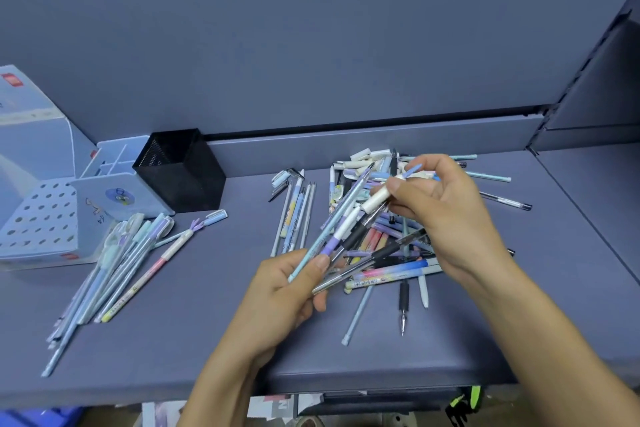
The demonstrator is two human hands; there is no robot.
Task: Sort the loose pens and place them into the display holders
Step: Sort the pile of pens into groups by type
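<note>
On the bench [207,340], back left, a mesh holder [180,170] stands just right of a divided holder [114,166]. A pen bundle [114,263] lies before them, a short row [294,215] mid-bench, and the loose pile [384,239] right of it, perhaps touching.

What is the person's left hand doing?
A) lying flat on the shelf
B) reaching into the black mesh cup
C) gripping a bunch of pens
C: the left hand grips a bunch of pens fanned upward, and the right hand pinches a white pen in that bunch.
</note>
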